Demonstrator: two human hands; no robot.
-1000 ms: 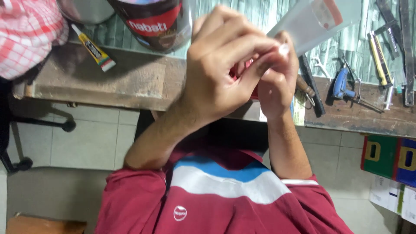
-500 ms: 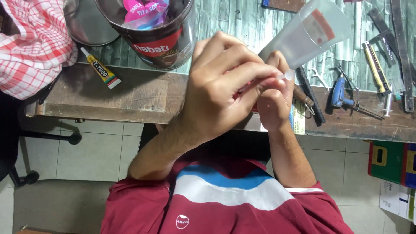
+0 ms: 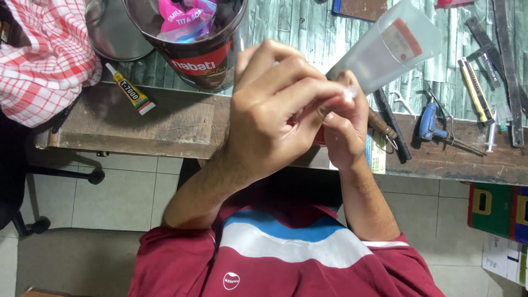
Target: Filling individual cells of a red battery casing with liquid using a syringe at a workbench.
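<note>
Clear plastic sleeve [image 3: 385, 52], with a red-and-white label near its far end, stands tilted up and away over the desk [image 3: 137, 129], pinched at its near corner between both hands. The left hand [image 3: 264, 126] is curled closed in front, its fingertips pressing on that corner. The right hand [image 3: 349, 129] is closed behind it, gripping the same end. Something small and red shows between the palms, too hidden to tell what it is.

The step in hand looks like working the sleeve's near edge, perhaps teasing it open. Any further move calls for a fine fingertip grip and a steady hold on the thin film, which bends easily. A yellow glue tube [image 3: 131, 91] and a round tin [image 3: 192, 55] lie well apart on the desk.
</note>
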